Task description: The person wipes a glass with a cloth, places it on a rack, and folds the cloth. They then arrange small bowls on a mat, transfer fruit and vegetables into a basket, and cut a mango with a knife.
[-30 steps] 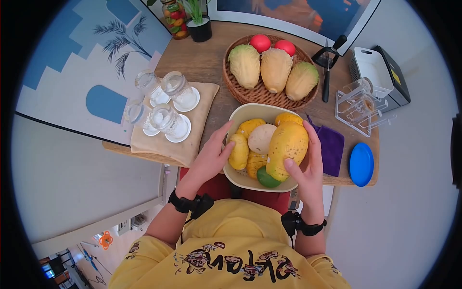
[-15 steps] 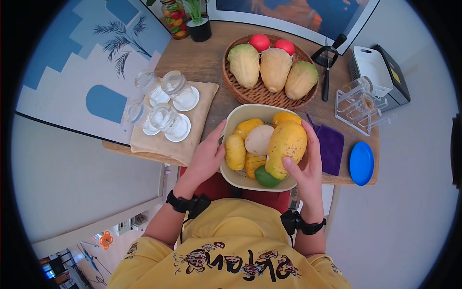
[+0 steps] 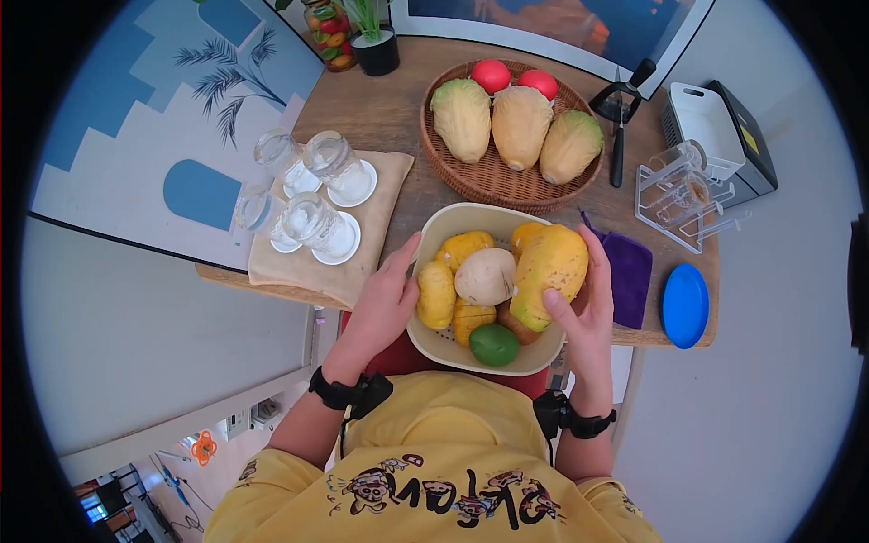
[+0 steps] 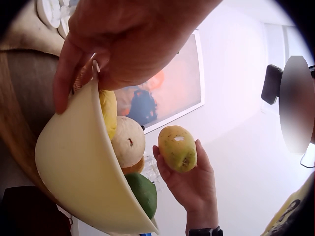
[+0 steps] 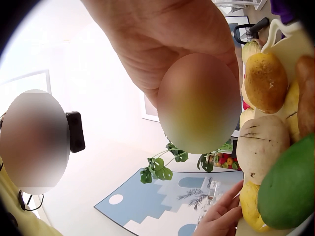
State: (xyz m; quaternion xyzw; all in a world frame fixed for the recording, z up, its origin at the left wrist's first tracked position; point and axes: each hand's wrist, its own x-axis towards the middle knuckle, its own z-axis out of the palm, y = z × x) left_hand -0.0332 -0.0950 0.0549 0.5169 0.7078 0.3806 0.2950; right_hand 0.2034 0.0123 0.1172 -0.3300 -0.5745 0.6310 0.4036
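We see the right hand (image 3: 590,330) gripping the large yellow fruit (image 3: 550,269) between thumb and fingers above the right side of the basin (image 4: 74,147), where a loose hold on that rounded skin could drop it onto the pale fruit (image 3: 485,277). The left hand (image 3: 385,303) pinches the rim, how firmly we cannot tell; with the near side jutting past the surface (image 3: 389,113), a downward push might tip everything.

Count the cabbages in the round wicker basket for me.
3. In the head view's wicker basket, the left cabbage, middle cabbage and right cabbage lie side by side. None seems hidden there.
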